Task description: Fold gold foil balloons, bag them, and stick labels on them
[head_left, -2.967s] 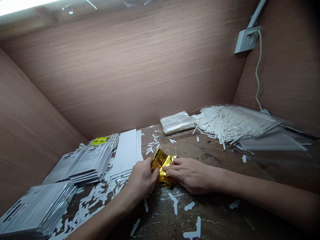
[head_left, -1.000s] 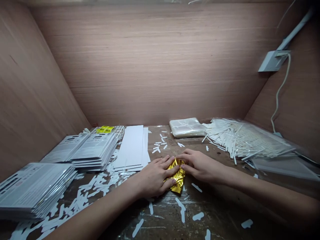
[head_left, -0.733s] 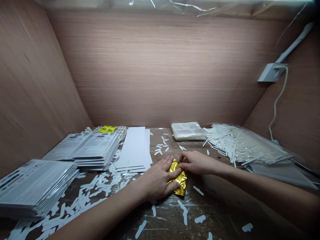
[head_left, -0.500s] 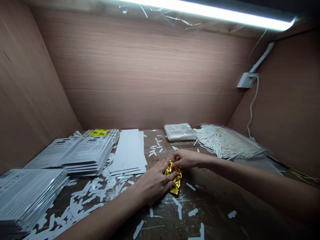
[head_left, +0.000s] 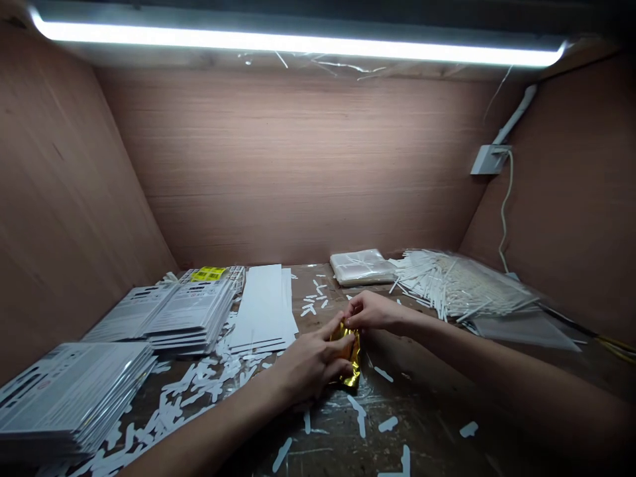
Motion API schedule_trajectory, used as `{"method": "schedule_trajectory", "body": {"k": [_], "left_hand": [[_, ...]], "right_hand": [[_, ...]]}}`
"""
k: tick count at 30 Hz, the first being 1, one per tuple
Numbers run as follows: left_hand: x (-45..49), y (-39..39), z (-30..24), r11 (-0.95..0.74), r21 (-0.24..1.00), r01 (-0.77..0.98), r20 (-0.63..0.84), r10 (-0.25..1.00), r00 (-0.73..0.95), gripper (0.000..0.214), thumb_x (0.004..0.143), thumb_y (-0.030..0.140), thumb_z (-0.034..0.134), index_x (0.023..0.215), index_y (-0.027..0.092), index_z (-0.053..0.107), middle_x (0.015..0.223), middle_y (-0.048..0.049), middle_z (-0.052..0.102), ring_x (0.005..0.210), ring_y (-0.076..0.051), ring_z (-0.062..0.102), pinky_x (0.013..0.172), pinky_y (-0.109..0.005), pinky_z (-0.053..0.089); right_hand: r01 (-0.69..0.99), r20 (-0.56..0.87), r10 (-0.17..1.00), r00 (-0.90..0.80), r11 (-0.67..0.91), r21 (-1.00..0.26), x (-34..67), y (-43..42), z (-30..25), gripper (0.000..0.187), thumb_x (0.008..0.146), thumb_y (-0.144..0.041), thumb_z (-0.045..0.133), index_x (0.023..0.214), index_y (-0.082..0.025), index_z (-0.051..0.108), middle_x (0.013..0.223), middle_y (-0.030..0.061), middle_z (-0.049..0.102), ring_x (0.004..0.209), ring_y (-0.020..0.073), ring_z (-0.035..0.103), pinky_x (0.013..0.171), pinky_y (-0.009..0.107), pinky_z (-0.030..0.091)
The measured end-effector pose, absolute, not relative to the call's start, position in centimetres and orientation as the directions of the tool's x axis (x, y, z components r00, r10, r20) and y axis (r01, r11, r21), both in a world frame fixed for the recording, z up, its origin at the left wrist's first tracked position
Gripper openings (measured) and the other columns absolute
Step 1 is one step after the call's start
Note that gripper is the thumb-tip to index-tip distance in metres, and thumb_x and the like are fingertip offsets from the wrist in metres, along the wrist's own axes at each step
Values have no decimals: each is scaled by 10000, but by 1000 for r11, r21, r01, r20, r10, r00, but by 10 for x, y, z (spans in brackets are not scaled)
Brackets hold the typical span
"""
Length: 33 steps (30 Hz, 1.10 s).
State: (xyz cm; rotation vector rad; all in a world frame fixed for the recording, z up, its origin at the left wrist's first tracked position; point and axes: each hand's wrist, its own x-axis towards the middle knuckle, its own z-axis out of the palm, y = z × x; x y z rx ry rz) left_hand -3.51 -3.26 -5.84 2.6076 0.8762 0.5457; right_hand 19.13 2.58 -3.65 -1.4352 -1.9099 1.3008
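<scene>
Since a second ago the gold foil (head_left: pixel 350 354) has been folded narrower, and your right hand (head_left: pixel 370 311) has slid up to its far edge. Nearest you, white paper scraps (head_left: pixel 193 391) litter the desk (head_left: pixel 432 424). Just beyond them your left hand (head_left: pixel 311 364) lies over the foil with its fingers close together, pressing it down, while your right fingers (head_left: pixel 354 320) pinch the top edge. The foil sits mid-desk, mostly hidden under your left hand. The likely trouble is the crinkled sheet springing open if the left hand's pressure eases, or tearing if the pinch pulls hard. A scrap could also get trapped in the fold. Further back lie stacked cards (head_left: pixel 189 308), white sheets (head_left: pixel 263 308), a packet of clear bags (head_left: pixel 362 266) and white sticks (head_left: pixel 457 285).
</scene>
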Motion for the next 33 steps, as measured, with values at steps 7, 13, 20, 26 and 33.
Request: {"method": "schedule_trajectory", "body": {"k": [7,13,20,26,33], "left_hand": [[-84,2,-3,-397,109,912,-42,914,403,595,689,419,863,1213,161,750,1144,-176,758,1074,-359,689,884,-418,528],[-98,9,0,-426,39,904,-232,876,422,135,691,212,741,613,192,633,582,9,577,576,-150,506,551,-269,300],[-92,3,6,-497,98,862,-224,833,505,220,709,114,611,527,176,503,482,46,428,517,-110,323,539,-272,244],[-94,1,34,-335,100,937,195,930,312,219,784,130,563,833,156,775,752,-44,740,650,-161,615,620,-257,420],[-124,-30,98,-61,190,980,898,415,-148,237,797,274,696,995,179,785,773,-5,749,731,-203,715,734,-314,532]], "right_hand": [[400,-123,898,-422,62,-914,226,25,-20,233,696,-315,814,787,-132,702,695,19,672,595,114,590,554,234,484],[366,-36,890,-454,150,-918,239,13,-3,149,750,-271,776,804,-149,710,712,20,666,589,113,567,524,229,445],[422,-83,868,-489,152,-894,232,1,2,231,740,-342,790,817,-142,705,731,39,676,601,131,577,521,240,469],[397,-108,849,-517,126,-909,230,2,-5,209,758,-322,784,801,-139,692,721,32,662,577,112,554,505,227,447],[362,-84,838,-539,140,-922,230,6,-12,226,771,-342,785,822,-145,686,708,11,638,572,108,538,503,232,437]]}}
